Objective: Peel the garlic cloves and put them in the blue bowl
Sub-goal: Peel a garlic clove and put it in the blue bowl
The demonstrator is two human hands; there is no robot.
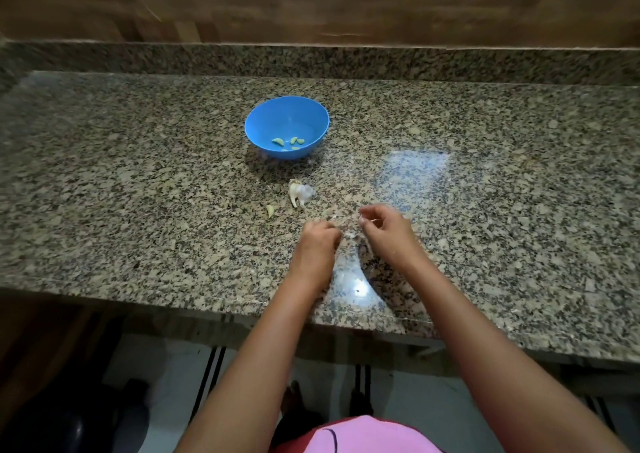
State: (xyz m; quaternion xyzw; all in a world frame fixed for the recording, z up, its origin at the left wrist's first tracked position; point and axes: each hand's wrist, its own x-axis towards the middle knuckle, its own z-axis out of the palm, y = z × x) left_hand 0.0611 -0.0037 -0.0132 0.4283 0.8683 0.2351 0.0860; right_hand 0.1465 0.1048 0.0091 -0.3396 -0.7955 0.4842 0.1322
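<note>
Both hands worked near the blue bowl [286,125].
Left hand [317,245] curled, contents hidden; right hand [382,226] pinched garlic skin [367,223].

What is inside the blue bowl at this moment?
The blue bowl holds a few peeled garlic cloves lying near its front wall. That near wall hides the lowest front part, so an exact count is uncertain.

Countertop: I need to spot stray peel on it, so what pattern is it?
Speckled granite countertop, beige, grey and black flecks; head view.
</note>
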